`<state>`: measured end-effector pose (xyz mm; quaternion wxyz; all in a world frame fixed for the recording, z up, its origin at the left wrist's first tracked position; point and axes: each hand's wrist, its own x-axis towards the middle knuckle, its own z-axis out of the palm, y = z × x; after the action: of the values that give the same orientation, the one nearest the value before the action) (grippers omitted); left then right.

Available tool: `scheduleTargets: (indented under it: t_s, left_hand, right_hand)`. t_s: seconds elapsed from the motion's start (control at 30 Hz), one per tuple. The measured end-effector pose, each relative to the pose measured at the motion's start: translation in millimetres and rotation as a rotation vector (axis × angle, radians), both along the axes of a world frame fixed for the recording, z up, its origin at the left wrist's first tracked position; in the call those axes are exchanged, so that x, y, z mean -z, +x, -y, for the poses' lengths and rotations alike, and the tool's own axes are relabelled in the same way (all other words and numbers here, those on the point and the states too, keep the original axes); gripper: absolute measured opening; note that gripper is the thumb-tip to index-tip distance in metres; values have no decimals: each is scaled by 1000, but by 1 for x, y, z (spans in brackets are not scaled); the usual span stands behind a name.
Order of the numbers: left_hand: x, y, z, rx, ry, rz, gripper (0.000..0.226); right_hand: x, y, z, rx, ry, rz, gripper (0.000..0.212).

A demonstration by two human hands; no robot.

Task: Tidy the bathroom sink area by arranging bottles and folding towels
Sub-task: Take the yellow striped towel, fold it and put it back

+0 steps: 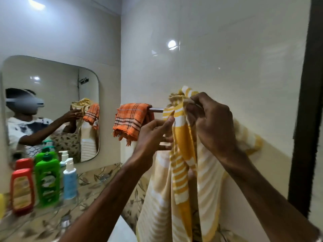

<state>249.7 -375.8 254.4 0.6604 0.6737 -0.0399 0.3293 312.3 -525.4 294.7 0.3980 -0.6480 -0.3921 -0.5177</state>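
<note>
A yellow and white striped towel (181, 172) hangs from the metal towel bar (156, 110) on the tiled right wall. My right hand (212, 123) grips a bunched top part of it at the bar. My left hand (153, 137) pinches a fold of the same towel just below the bar. An orange checked towel (130, 119) is draped over the bar's left end. On the glass shelf (52, 217) under the mirror stand a red bottle (21, 189), a green bottle (48, 180) and a blue pump bottle (70, 180).
The mirror (52, 109) on the left wall reflects a person and the towels. A dark door frame (305, 119) rises at the right edge. A white basin rim (120, 231) shows at the bottom, below the shelf. A yellow thing (1, 205) peeks in at far left.
</note>
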Motion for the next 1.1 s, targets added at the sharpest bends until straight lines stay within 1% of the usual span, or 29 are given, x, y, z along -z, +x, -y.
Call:
scheduleTargets:
  t_s: [0.13, 0.23, 0.27, 0.3, 0.37, 0.43, 0.5, 0.57, 0.67, 0.73, 0.77, 0.8, 0.83, 0.9, 0.93, 0.97, 1.0, 1.1]
  left_hand:
    - [16, -26, 31, 4, -92, -44, 42]
    - [28, -47, 53, 96, -243, 14, 43]
    - [31, -52, 58, 95, -272, 44, 45]
    - [35, -57, 62, 82, -292, 78, 47]
    - [40, -68, 70, -9, -318, 133, 52]
    - [47, -82, 76, -81, -322, 126, 57]
    - [55, -101, 81, -53, -292, 33, 56]
    - [65, -120, 86, -41, -228, -135, 54]
    - [85, -139, 95, -50, -98, -393, 29]
    - [100, -150, 106, -43, -2, -499, 22]
    - [107, -156, 111, -78, 58, -526, 21]
    - [116, -161, 115, -156, 128, -513, 19]
    - [124, -168, 119, -279, 192, -455, 18]
    - [139, -182, 128, -602, 272, -266, 19]
    - [147, -189, 132, -707, 274, -193, 22]
    - [156, -196, 137, -735, 262, -169, 27]
    - [166, -203, 143, -711, 251, -201, 34]
    - [207, -218, 147, -676, 233, -480, 58]
  right_hand:
    - [26, -34, 24, -294, -58, -199, 5]
    - [44, -49, 41, -456, -64, -351, 7]
    - [49, -53, 46, -491, -54, -382, 7]
    - [53, -58, 52, -519, -44, -410, 8]
    - [60, -61, 61, -573, -27, -468, 13]
    - [68, -65, 69, -640, -40, -533, 18]
    - [77, -70, 74, -711, -33, -581, 20]
    - [85, -77, 78, -758, -24, -593, 22]
    - [98, -85, 74, -799, -79, -620, 16]
    - [113, -89, 69, -849, -153, -703, 19]
    - [122, -90, 65, -872, -173, -751, 23]
    - [132, -92, 63, -885, -182, -792, 23]
    - [142, -94, 61, -889, -175, -814, 21]
    - [159, -98, 56, -870, -154, -824, 21]
    - [166, -101, 55, -855, -162, -827, 22]
    - [174, -103, 53, -851, -180, -833, 22]
    - [181, -106, 52, -854, -201, -846, 22]
    - [192, -113, 50, -930, -214, -903, 19]
